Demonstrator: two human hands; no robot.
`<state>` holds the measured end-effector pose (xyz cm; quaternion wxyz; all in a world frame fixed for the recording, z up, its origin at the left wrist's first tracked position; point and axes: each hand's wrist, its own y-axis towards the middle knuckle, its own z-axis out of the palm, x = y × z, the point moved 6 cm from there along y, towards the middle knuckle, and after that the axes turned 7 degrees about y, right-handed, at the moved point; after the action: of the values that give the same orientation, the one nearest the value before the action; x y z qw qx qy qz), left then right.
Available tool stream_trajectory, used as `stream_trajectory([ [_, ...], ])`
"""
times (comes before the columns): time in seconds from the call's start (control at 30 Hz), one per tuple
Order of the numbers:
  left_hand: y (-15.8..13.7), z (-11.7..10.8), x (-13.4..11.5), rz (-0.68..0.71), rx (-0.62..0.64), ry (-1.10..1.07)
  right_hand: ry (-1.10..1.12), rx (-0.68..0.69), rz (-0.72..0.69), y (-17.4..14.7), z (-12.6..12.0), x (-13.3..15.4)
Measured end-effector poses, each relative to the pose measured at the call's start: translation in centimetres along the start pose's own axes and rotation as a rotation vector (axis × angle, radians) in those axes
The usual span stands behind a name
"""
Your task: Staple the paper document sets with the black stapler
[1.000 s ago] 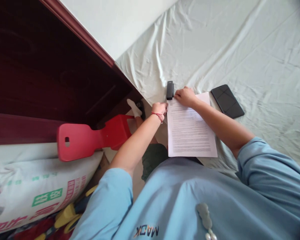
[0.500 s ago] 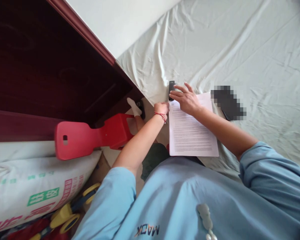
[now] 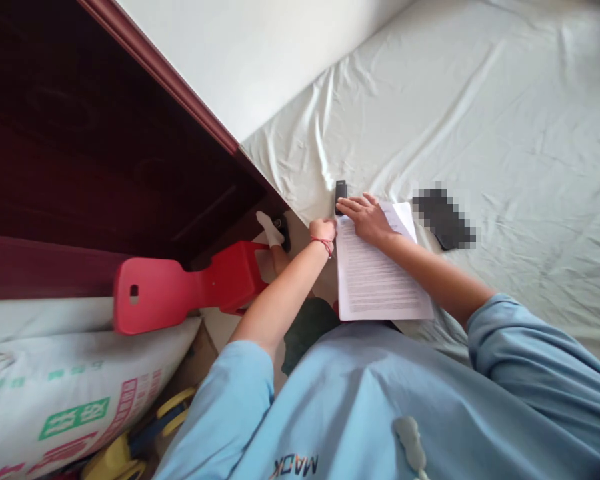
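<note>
A stack of printed sheets point(image 3: 383, 283) lies at the edge of the sheet-covered surface, close to my body. My left hand point(image 3: 323, 231), with a red string round the wrist, is closed at the stack's upper left corner and pinches its edge. My right hand point(image 3: 370, 219) rests on the upper part of the pages, fingers stretched out to the left. Its fingertips reach the near end of a black stapler point(image 3: 341, 195) at that same corner. Whether they press on it is hard to see.
A dark phone-like object point(image 3: 445, 220), partly blurred out, lies right of the papers. On the left are dark red furniture point(image 3: 105, 153), a red plastic chair point(image 3: 153, 293) and a printed white sack point(image 3: 80, 387). A socked foot point(image 3: 270, 230) shows below.
The fingers of my right hand have come down flatter and closer together, uncovering more of the stapler. My left hand keeps its hold at the corner. The whole view has shifted slightly.
</note>
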<state>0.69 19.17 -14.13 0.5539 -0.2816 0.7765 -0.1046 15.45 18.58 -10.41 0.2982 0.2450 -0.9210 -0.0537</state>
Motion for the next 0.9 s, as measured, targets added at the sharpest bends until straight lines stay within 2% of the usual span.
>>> stream_trajectory([
  [0.17, -1.9, -0.9, 0.8, 0.058, -0.019, 0.034, 0.048, -0.198, 0.243, -1.7, -1.8, -2.2],
  [0.23, -2.8, -1.1, 1.7, 0.109, -0.006, 0.023, 0.019, -0.168, 0.293, -2.8, -2.5, -2.8],
  [0.33, -3.9, -1.3, 2.9, 0.198, 0.019, -0.018, 0.011, -0.034, 0.272, -4.1, -3.2, -3.0],
  [0.43, -5.3, -1.7, 3.5, 0.287, 0.021, -0.028, 0.092, 0.071, 0.268, -5.1, -3.5, -3.1],
  [0.57, -8.0, -2.1, 4.1, 0.402, 0.084, -0.017, 0.209, 0.061, 0.315, -5.6, -3.9, -3.2],
  [0.67, -10.0, -2.1, 5.8, 0.344, 0.213, -0.06, 0.253, 0.003, 0.311, -5.6, -4.2, -2.7],
  [0.77, -11.6, -1.4, 7.9, 0.2, 0.432, -0.122, 0.246, -0.016, 0.287, -5.7, -4.5, -2.1],
  [0.83, -12.1, -1.2, 9.2, 0.068, 0.522, -0.176, 0.159, -0.057, 0.318, -6.4, -5.3, -2.3],
  [0.9, -12.2, -1.3, 9.8, -0.024, 0.54, -0.247, 0.015, -0.142, 0.405, -7.7, -6.8, -3.4],
])
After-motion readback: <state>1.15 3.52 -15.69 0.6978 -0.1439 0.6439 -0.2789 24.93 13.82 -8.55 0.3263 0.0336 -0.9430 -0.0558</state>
